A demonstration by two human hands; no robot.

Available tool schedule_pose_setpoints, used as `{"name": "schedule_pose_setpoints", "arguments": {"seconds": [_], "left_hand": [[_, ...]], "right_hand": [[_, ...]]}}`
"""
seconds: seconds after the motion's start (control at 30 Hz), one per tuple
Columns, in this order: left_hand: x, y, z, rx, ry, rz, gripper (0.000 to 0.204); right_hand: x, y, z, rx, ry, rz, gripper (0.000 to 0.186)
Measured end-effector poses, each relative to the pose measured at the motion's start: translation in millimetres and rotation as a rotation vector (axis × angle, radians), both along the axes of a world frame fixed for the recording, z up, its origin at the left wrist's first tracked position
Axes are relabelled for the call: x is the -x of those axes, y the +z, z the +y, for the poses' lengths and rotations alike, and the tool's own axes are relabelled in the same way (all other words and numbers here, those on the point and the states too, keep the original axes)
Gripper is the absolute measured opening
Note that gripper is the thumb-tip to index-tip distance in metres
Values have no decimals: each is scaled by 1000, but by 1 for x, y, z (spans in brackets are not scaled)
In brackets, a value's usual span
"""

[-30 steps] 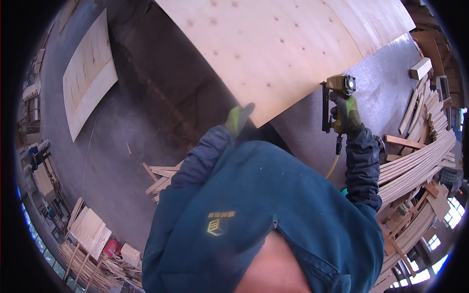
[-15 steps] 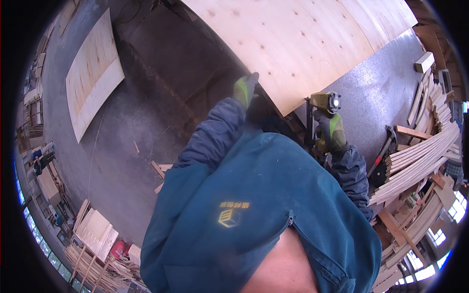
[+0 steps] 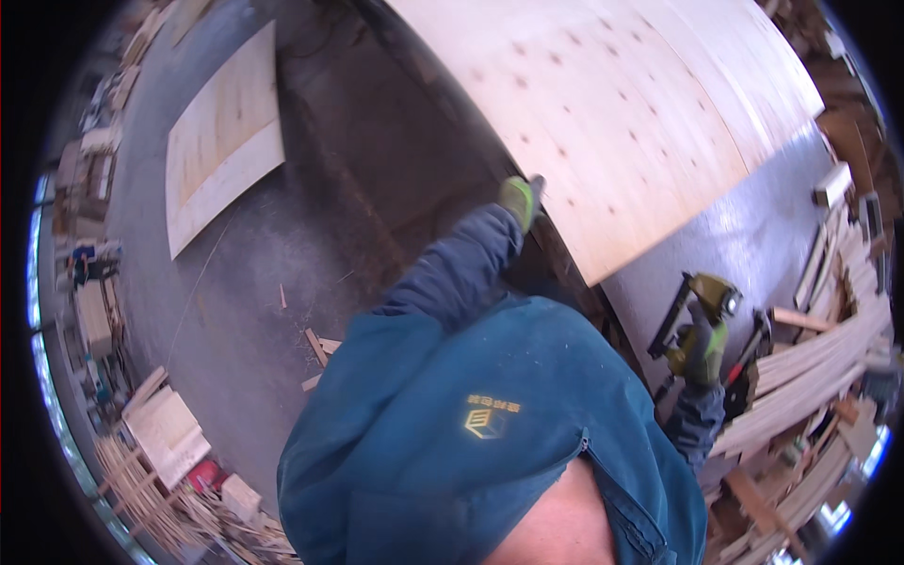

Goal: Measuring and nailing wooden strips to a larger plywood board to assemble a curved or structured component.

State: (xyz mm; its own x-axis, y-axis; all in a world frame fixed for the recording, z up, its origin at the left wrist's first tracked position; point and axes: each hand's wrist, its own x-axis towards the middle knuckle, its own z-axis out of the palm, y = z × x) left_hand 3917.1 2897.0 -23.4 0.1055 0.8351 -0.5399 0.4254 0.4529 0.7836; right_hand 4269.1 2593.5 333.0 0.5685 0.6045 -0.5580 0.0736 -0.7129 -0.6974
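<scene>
From where I stand, the person's right hand [image 3: 708, 348], in a dark-and-lime-green work glove, has its fingers wrapped around the handle of a yellow-and-black nail gun [image 3: 712, 291], held near the sheet's closest corner but clear of it. The gloved left hand [image 3: 519, 200] is at the left edge of a broad, pale, knot-speckled plywood sheet [image 3: 612, 141]; I can't tell whether its fingers grip. A red-handled tool [image 3: 743, 363] lies beside the right hand.
</scene>
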Motion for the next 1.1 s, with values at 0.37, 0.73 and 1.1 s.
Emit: {"name": "schedule_pose_setpoints", "arguments": {"seconds": [0.37, 0.73, 1.1], "left_hand": [[-18, 168, -43, -248, -532, 204, 48], [287, 145, 5, -60, -115, 135, 48], [601, 170, 252, -2, -35, 147, 52]], "right_hand": [[-37, -28, 163, -186, 191, 82, 49], [52, -116, 434, -132, 862, -900, 95], [456, -143, 603, -442, 632, -93, 48]]}}
